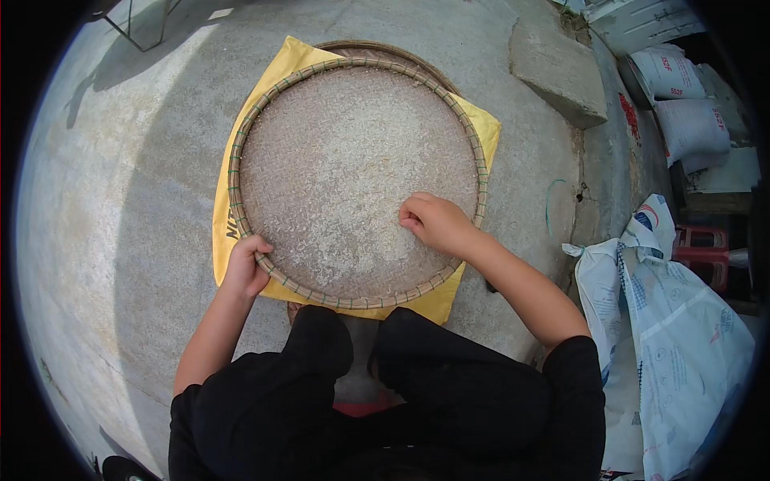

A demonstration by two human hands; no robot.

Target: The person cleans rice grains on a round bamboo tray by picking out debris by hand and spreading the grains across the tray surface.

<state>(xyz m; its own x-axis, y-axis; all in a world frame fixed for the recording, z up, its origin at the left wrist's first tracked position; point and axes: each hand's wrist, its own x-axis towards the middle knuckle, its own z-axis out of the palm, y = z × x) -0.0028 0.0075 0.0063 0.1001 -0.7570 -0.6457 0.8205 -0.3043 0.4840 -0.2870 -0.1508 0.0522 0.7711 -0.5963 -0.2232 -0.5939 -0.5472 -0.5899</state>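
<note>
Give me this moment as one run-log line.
left hand: gripping round woven tray by rim | right hand: pinched, over rice grains | yellow sack: beneath tray

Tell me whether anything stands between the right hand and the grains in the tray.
Nothing visible does: the right hand is over the woven tray, at or just above the pale grains, with no object between.

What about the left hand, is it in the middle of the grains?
No, the left hand holds the round woven tray's rim; only the right hand is over the pale grains.
</note>
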